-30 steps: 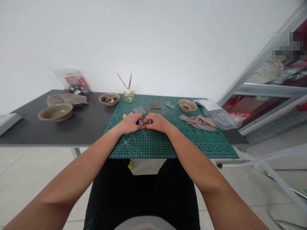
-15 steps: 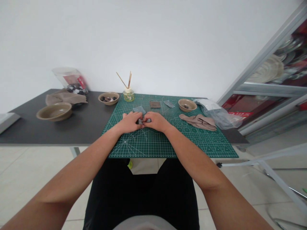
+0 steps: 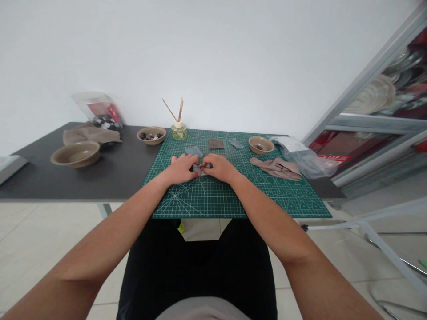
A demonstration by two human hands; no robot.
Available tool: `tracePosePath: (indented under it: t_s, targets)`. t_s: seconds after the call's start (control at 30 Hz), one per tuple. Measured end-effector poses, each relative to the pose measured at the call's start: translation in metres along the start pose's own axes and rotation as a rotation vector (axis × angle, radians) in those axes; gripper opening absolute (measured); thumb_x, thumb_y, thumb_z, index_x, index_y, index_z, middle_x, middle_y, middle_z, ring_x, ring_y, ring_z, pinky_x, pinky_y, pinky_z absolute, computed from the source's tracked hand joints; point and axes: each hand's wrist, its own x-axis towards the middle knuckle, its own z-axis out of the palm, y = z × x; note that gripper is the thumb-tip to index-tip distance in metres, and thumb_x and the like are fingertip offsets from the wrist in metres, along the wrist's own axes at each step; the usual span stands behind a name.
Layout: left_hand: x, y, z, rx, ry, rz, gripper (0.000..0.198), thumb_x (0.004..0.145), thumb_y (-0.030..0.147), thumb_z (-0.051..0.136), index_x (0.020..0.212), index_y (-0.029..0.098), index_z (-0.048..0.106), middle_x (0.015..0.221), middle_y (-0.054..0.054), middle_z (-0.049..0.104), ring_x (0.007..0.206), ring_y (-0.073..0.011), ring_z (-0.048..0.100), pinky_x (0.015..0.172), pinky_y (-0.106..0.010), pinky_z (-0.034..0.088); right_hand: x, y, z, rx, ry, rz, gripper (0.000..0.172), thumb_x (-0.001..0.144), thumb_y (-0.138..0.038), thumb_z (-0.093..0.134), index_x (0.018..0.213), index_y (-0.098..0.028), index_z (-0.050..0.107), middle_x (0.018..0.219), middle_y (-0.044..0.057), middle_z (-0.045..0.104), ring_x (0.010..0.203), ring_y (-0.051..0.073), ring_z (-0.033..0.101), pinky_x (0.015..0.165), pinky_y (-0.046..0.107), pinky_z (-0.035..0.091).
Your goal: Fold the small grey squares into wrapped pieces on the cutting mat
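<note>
My left hand [image 3: 182, 169] and my right hand [image 3: 220, 168] meet over the middle of a green cutting mat [image 3: 233, 200]. Both are curled, fingertips pinching a small grey piece of fabric [image 3: 199, 168] between them. The piece is mostly hidden by my fingers. Just behind my left hand lies another grey-blue fabric piece [image 3: 194, 151] flat on the mat.
On the mat sit a brown patch [image 3: 216, 144], a small grey patch [image 3: 236, 143], a tan bowl [image 3: 260, 145], beige cloth [image 3: 276, 168], a plastic bag [image 3: 305, 156] and a reed diffuser [image 3: 179, 130]. Left on the dark table: a bowl of buttons [image 3: 151, 135], a large bowl [image 3: 76, 154], a jar [image 3: 96, 111].
My hands stay together on the small grey piece; the fingers shift slightly as they work it. The view has tilted a little.
</note>
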Motion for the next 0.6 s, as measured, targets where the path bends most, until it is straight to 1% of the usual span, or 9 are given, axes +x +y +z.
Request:
tracePosePath:
  t_s: [0.13,0.27,0.37,0.5,0.6]
  targets:
    - [0.0002,0.0006,-0.0009,-0.012,-0.008,-0.005,0.028,0.083,0.048,0.056,0.095,0.024,0.052,0.105,-0.009,0.063,0.107,-0.0348,0.053,0.088,-0.048,0.035,0.0019,-0.0006,0.0002,0.052,-0.041,-0.039,0.006,0.081,-0.020,0.072,0.076,-0.018,0.068,0.086,0.001,0.063,0.082,0.014,0.058,0.079,0.025,0.038]
    - [-0.0005,0.0010,-0.0019,-0.012,-0.006,-0.010,0.027,0.083,0.047,0.056,0.096,0.023,0.053,0.106,-0.010,0.062,0.107,-0.0352,0.053,0.088,-0.049,0.035,0.0006,-0.0008,-0.0002,0.070,-0.034,-0.025,0.014,0.075,-0.021,0.074,0.069,-0.018,0.063,0.079,-0.002,0.057,0.073,0.012,0.053,0.071,0.024,0.035]
    - [-0.0011,0.0011,-0.0022,-0.013,-0.008,-0.010,0.028,0.084,0.048,0.056,0.097,0.023,0.053,0.107,-0.010,0.062,0.108,-0.0354,0.053,0.089,-0.049,0.035,-0.0004,0.0008,0.0003,0.036,-0.009,-0.001,0.016,0.074,-0.022,0.074,0.067,-0.018,0.059,0.076,-0.003,0.053,0.071,0.012,0.050,0.069,0.025,0.033]
    - [-0.0012,0.0012,-0.0021,-0.016,-0.008,-0.003,0.029,0.084,0.049,0.056,0.097,0.023,0.052,0.108,-0.009,0.063,0.109,-0.0350,0.053,0.090,-0.048,0.034,0.0000,0.0032,0.0019,-0.026,0.049,0.023,0.011,0.077,-0.022,0.071,0.072,-0.018,0.062,0.077,-0.001,0.053,0.072,0.013,0.049,0.071,0.026,0.033]
    - [-0.0011,0.0013,-0.0019,0.001,-0.014,-0.001,0.028,0.085,0.048,0.055,0.097,0.023,0.051,0.109,-0.009,0.063,0.109,-0.0345,0.052,0.089,-0.048,0.034,0.0012,0.0031,0.0025,-0.013,0.036,-0.002,0.006,0.082,-0.020,0.068,0.077,-0.018,0.066,0.080,0.000,0.058,0.077,0.014,0.053,0.075,0.026,0.035]
